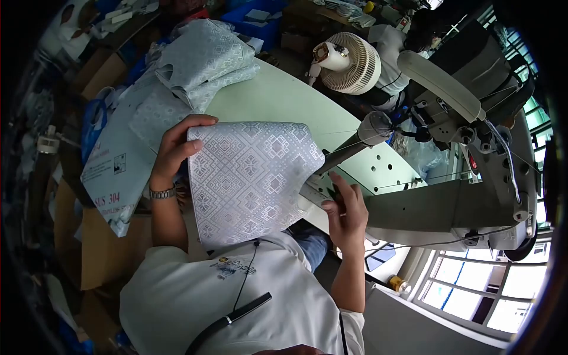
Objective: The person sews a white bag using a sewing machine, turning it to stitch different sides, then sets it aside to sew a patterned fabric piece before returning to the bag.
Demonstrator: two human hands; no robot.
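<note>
Left hand (177, 145) pinched the cloth (251, 177) at its upper-left corner, before the torso, beside the machine (426, 207). Right hand (349, 216) curled near the cloth's right edge; could not tell its grip. Judged: light, even tension best avoided creases.

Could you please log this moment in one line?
left hand: gripping silver-grey, geometric-patterned fabric piece at its upper-left edge | right hand: beside fabric's right edge, near long grey sewing machine
</note>
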